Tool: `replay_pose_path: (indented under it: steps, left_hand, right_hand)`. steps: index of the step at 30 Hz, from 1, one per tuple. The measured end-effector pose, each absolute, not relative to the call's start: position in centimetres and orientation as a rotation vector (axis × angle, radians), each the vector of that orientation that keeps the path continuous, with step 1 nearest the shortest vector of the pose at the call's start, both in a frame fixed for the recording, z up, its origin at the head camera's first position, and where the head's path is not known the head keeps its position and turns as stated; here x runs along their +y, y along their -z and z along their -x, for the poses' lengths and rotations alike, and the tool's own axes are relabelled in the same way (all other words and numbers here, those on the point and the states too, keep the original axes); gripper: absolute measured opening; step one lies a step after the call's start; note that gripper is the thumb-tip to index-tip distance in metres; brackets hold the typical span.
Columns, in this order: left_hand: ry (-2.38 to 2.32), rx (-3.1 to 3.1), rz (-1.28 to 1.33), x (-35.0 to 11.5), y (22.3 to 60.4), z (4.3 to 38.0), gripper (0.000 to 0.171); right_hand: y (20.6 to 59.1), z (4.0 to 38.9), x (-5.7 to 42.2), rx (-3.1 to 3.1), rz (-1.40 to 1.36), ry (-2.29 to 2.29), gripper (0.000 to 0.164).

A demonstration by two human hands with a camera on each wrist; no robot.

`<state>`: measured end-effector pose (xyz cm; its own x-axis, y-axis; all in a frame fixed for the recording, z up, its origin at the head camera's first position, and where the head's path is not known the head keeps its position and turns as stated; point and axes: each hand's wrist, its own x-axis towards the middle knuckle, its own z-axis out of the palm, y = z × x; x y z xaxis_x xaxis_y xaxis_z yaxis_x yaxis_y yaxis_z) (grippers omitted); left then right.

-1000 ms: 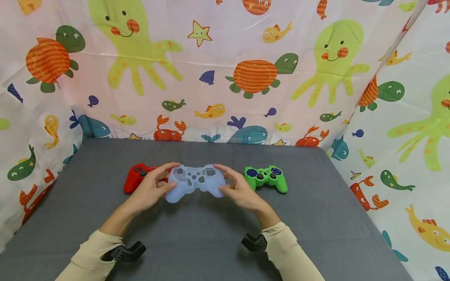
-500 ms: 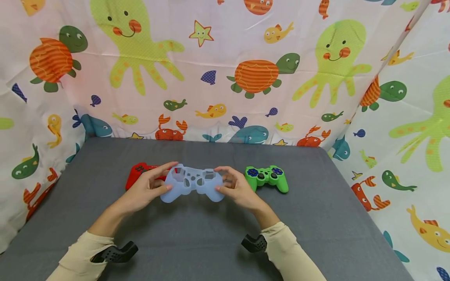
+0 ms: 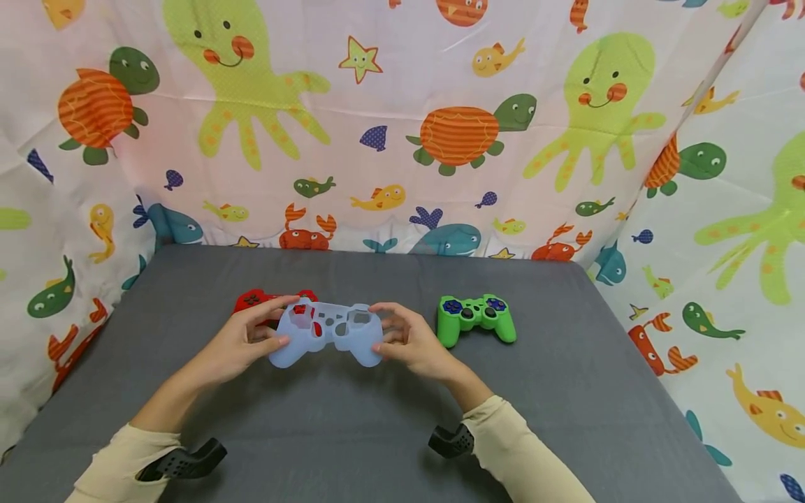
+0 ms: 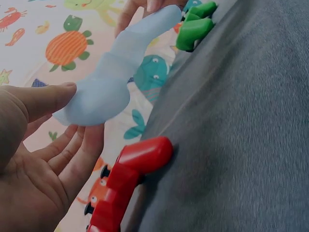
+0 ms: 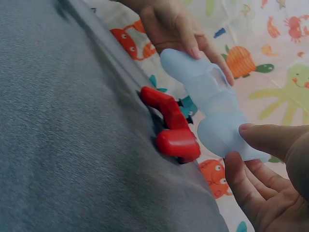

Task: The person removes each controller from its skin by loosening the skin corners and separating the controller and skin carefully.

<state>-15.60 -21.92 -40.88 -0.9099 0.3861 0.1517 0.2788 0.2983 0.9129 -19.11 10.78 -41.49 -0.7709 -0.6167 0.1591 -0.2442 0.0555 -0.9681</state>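
Both hands hold a translucent pale-blue silicone controller cover (image 3: 327,328) above the table, its cut-outs facing up toward the head camera. My left hand (image 3: 242,342) pinches its left end between thumb and fingers, as the left wrist view also shows with the cover (image 4: 99,99) in the grip. The right end is pinched by my right hand (image 3: 411,342); in the right wrist view the thumb lies on the cover (image 5: 217,130) and fingers sit beneath. Behind the left hand lies a red game controller (image 3: 251,299), partly hidden by the hand and cover.
A green game controller (image 3: 476,318) with blue button pads lies on the grey table (image 3: 566,391), right of the right hand. Cloth curtains (image 3: 390,91) printed with sea animals stand behind the table and at both sides.
Both hands have moved left with the cover, which now overlaps more of the red controller in the head view. The green controller stays where it was.
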Motion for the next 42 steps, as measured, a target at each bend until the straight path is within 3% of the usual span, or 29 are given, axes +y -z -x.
replay_pose_path:
  steps: [20,42]
  left_hand:
    - [-1.625,2.370,-0.410,-26.8,40.7,13.1,0.068]
    - [-1.424,2.433,-0.305,-34.1,41.4,10.2,0.060]
  right_hand:
    - [41.7,17.7,6.5,1.941,0.875,1.713,0.058]
    - [43.3,15.0,-1.0,1.813,0.709,1.699,0.060]
